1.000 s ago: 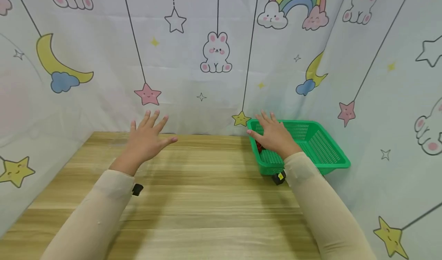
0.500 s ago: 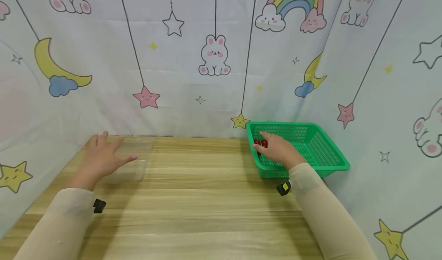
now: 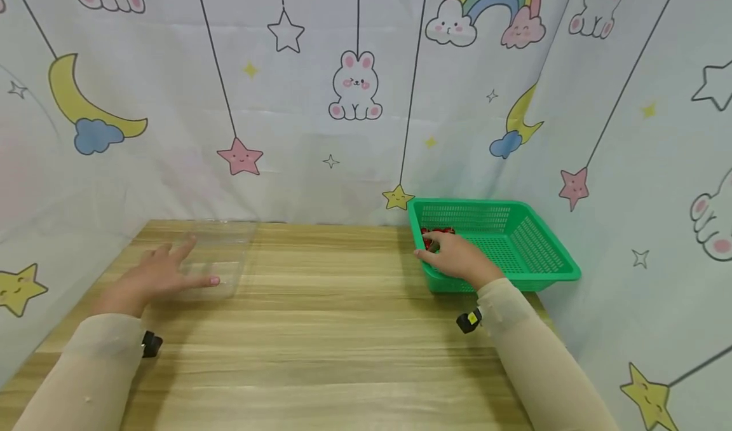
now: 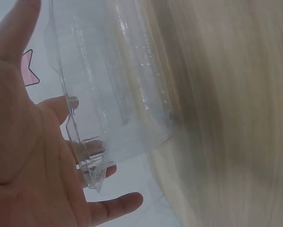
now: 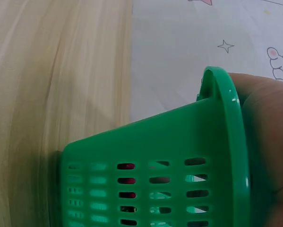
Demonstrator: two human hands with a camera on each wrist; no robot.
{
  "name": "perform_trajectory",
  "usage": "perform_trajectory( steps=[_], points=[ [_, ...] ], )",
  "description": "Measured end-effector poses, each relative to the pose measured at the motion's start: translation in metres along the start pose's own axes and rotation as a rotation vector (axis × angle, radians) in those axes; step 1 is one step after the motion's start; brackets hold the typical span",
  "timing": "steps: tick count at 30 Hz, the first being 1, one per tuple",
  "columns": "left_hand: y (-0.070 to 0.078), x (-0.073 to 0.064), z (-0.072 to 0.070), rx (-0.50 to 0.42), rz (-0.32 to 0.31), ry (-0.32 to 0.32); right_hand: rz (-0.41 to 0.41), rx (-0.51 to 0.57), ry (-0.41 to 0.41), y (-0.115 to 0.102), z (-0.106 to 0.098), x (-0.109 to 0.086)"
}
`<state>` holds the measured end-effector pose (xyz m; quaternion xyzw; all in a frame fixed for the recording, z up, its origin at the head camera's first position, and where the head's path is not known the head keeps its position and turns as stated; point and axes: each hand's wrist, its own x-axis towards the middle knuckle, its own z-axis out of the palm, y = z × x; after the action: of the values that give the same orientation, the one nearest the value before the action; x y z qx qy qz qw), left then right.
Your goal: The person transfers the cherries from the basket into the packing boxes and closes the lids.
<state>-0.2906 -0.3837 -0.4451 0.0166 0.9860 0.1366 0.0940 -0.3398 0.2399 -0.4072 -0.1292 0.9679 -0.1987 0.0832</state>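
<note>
A clear plastic container (image 3: 225, 259) stands at the table's back left. My left hand (image 3: 157, 275) is over its near left side, fingers and thumb spread. In the left wrist view the fingers (image 4: 115, 208) reach past the container's rim (image 4: 68, 113), straight rather than curled. My right hand (image 3: 457, 254) reaches over the left end of a green plastic basket (image 3: 549, 243), with its thumb at the rim. Its fingertips are down by several small, shiny red things (image 3: 443, 231) inside, partly hidden by the hand. Red also shows through the slots of the basket wall (image 5: 127, 180).
Both containers are on a wood-grain table (image 3: 326, 329). A white curtain (image 3: 303, 119) printed with rabbits and stars hangs behind and on both sides. Small black wrist cameras sit under the left cuff (image 3: 151, 344) and right cuff (image 3: 469, 320).
My left hand has moved left and down to the clear container. My right hand has lowered from above the basket's left end to the red things, its fingers less spread.
</note>
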Motion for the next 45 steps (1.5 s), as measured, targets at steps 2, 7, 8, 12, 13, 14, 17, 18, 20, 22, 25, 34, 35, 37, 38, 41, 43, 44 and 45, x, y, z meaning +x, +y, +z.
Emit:
perform_trajectory(
  steps=[2, 7, 8, 12, 13, 14, 17, 18, 20, 22, 25, 34, 35, 37, 38, 41, 43, 44, 45],
  points=[
    [0.001, 0.0, 0.001, 0.003, 0.003, -0.001, 0.005, 0.012, 0.008, 0.0, 0.002, 0.001],
    [0.008, -0.002, 0.003, -0.003, -0.006, -0.003, 0.026, 0.045, 0.011, 0.003, 0.008, 0.002],
    [0.01, -0.003, 0.003, -0.002, -0.008, -0.003, 0.031, 0.051, 0.007, 0.004, 0.009, 0.003],
    [0.02, -0.003, 0.007, -0.003, -0.001, 0.013, 0.04, 0.082, -0.006, 0.005, 0.013, 0.003],
    [0.023, -0.003, 0.009, -0.002, 0.001, 0.019, 0.039, 0.084, -0.008, 0.005, 0.013, 0.003],
    [0.026, -0.002, 0.01, 0.0, 0.005, 0.024, 0.038, 0.085, -0.008, 0.005, 0.013, 0.003],
    [0.038, 0.002, 0.014, 0.008, 0.021, 0.036, 0.038, 0.081, -0.01, 0.005, 0.013, 0.003],
    [0.043, 0.003, 0.015, 0.012, 0.025, 0.038, 0.039, 0.079, -0.01, 0.005, 0.013, 0.004],
    [0.055, 0.005, 0.018, 0.021, 0.038, 0.043, 0.041, 0.084, -0.007, 0.006, 0.014, 0.004],
    [0.068, 0.007, 0.02, 0.032, 0.052, 0.047, 0.041, 0.086, -0.004, 0.006, 0.015, 0.004],
    [0.087, 0.008, 0.021, 0.04, 0.072, 0.049, 0.038, 0.084, 0.001, 0.006, 0.015, 0.004],
    [0.133, 0.019, 0.032, 0.056, 0.113, 0.05, 0.023, 0.084, 0.001, 0.006, 0.014, 0.002],
    [0.137, 0.021, 0.034, 0.06, 0.117, 0.054, 0.022, 0.084, 0.001, 0.006, 0.014, 0.002],
    [0.146, 0.024, 0.039, 0.065, 0.122, 0.056, 0.024, 0.086, 0.004, 0.006, 0.014, 0.002],
    [0.15, 0.025, 0.041, 0.065, 0.124, 0.057, 0.023, 0.085, 0.004, 0.006, 0.014, 0.002],
    [0.164, 0.028, 0.045, 0.076, 0.126, 0.05, 0.025, 0.085, 0.004, 0.006, 0.014, 0.002],
    [0.173, 0.029, 0.047, 0.086, 0.124, 0.043, 0.026, 0.082, 0.001, 0.006, 0.014, 0.002],
    [0.177, 0.029, 0.048, 0.093, 0.124, 0.038, 0.026, 0.082, -0.001, 0.005, 0.014, 0.003],
    [0.181, 0.029, 0.049, 0.099, 0.122, 0.033, 0.027, 0.083, -0.004, 0.005, 0.014, 0.003]
  ],
)
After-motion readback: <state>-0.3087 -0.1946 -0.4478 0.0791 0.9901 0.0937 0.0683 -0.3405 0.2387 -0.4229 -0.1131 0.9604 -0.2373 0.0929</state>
